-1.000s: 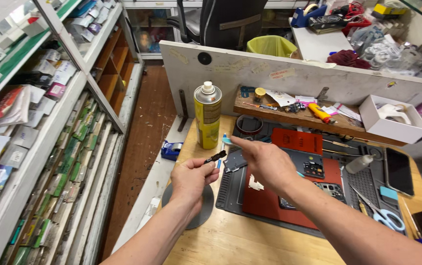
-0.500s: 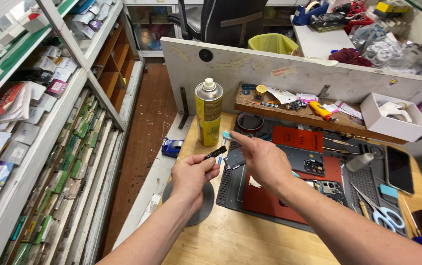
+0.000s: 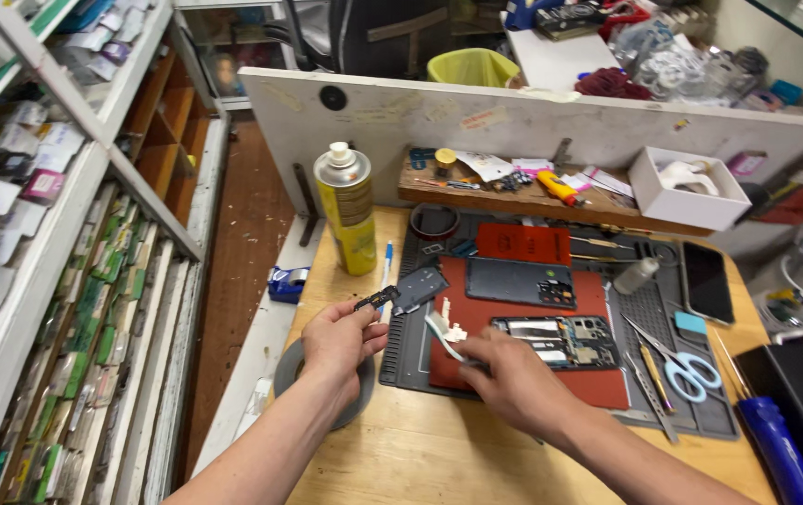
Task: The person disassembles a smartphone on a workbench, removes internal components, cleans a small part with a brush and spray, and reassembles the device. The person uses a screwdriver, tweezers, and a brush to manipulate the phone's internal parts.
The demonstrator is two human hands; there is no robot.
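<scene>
A yellow spray can (image 3: pixel 347 209) with a white cap stands upright at the back left of the wooden table (image 3: pixel 420 449), a blue pen (image 3: pixel 387 266) lying just beside it. On the grey work mat (image 3: pixel 691 411) lie scissors (image 3: pixel 677 365) with pale blue handles and a small white bottle (image 3: pixel 636 276), with a dark phone (image 3: pixel 706 281) near its right edge. A white box (image 3: pixel 687 187) sits on the low wooden shelf (image 3: pixel 514 198) behind, and racks of packaged goods (image 3: pixel 56 309) fill the left side

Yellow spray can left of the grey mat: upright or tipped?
Upright. The yellow spray can stands on its base on the wooden table, white nozzle cap on top, beside the grey work mat.
</scene>
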